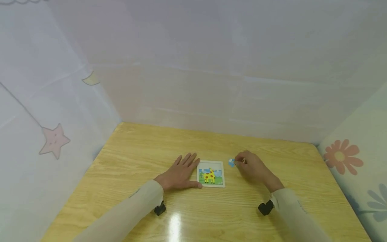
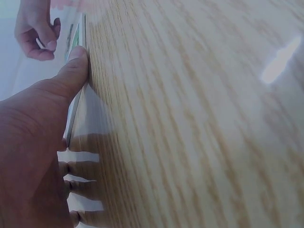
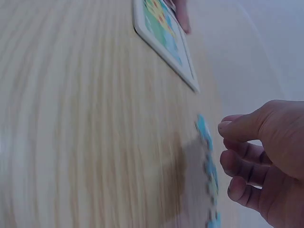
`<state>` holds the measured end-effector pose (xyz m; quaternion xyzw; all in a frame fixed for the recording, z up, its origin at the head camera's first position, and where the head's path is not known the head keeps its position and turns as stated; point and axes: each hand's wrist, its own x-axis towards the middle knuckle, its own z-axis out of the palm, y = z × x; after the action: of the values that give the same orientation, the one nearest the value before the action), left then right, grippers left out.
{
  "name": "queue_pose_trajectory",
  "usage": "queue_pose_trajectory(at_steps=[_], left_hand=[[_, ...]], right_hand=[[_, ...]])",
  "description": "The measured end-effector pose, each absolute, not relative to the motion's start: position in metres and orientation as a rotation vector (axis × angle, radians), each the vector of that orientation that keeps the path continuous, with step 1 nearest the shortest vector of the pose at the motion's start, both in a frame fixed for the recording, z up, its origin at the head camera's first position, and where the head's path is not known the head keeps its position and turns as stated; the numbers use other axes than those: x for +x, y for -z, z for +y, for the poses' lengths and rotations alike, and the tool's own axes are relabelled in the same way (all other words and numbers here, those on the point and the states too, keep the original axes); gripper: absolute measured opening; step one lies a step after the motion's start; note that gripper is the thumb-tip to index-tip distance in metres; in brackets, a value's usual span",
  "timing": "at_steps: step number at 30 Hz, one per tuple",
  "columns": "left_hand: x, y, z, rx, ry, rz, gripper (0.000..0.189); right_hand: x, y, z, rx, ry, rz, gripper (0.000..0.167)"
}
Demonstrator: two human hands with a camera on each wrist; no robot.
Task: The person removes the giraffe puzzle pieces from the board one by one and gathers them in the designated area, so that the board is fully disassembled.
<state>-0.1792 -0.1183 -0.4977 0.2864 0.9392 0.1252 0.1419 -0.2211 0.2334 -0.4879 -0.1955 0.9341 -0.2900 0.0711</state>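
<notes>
A white-framed puzzle board point(image 1: 210, 164) lies on the wooden table, its lower part filled with a yellow giraffe picture point(image 1: 209, 176) and its upper strip bare. My left hand point(image 1: 179, 173) lies flat beside it, fingers spread, with the thumb at the near edge and the index finger at the left edge. To the board's right, my right hand point(image 1: 252, 167) hovers over loose blue puzzle pieces point(image 3: 209, 171). In the right wrist view its fingers are loosely bent, thumb and fingers apart, with nothing between them. One blue piece point(image 1: 231, 162) shows just left of the fingertips.
The wooden table point(image 1: 151, 144) has pale printed cloth standing behind it and along both sides. A dark wrist camera point(image 1: 160, 208) sits under the left sleeve and another point(image 1: 266, 207) under the right.
</notes>
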Motion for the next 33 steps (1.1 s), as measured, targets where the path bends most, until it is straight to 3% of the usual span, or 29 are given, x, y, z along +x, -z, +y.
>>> queue_pose_trajectory(at_steps=[14, 33], left_hand=[[-0.180, 0.497, -0.116, 0.807, -0.346, 2.706, 0.106], [-0.179, 0.497, -0.117, 0.837, -0.331, 2.700, 0.105]], right_hand=[[-0.219, 0.487, 0.154, -0.785, 0.771, 2.672, 0.015], [-0.213, 0.483, 0.113, -0.760, 0.736, 2.505, 0.023]])
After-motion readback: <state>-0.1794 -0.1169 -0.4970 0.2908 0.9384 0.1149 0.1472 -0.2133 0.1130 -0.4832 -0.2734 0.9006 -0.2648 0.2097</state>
